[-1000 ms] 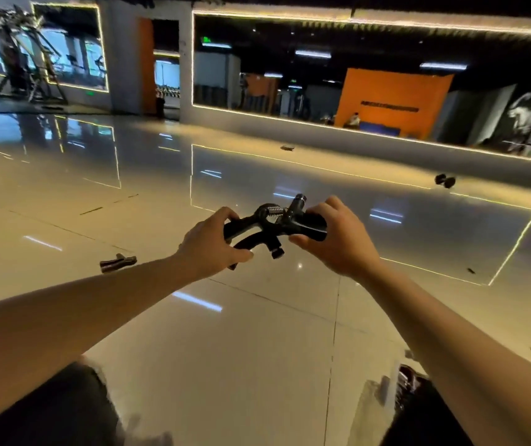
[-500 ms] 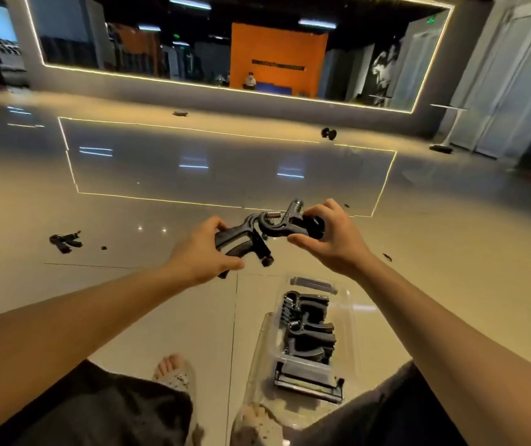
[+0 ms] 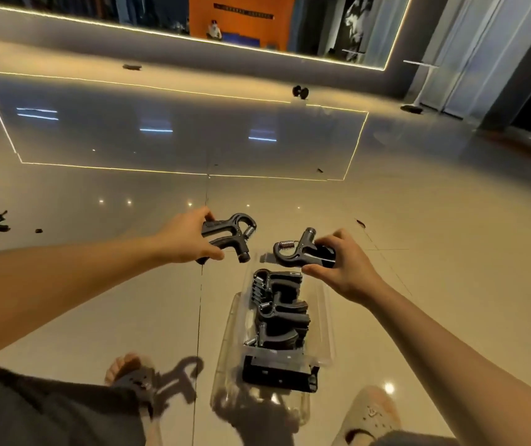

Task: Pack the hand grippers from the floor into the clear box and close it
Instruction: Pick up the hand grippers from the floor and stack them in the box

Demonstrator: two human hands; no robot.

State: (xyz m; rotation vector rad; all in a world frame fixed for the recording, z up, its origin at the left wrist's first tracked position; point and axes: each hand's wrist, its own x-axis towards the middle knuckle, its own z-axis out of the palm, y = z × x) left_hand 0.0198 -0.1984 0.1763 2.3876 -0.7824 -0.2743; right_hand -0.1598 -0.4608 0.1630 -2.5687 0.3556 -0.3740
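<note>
Black plastic hand grippers with coiled steel springs: the left hand clasps one gripper, the right hand pinches another at twelve o'clock above the clear box, which holds several more.

forearms cut off by frame edges, distant floor object unidentifiable (too small)
</note>
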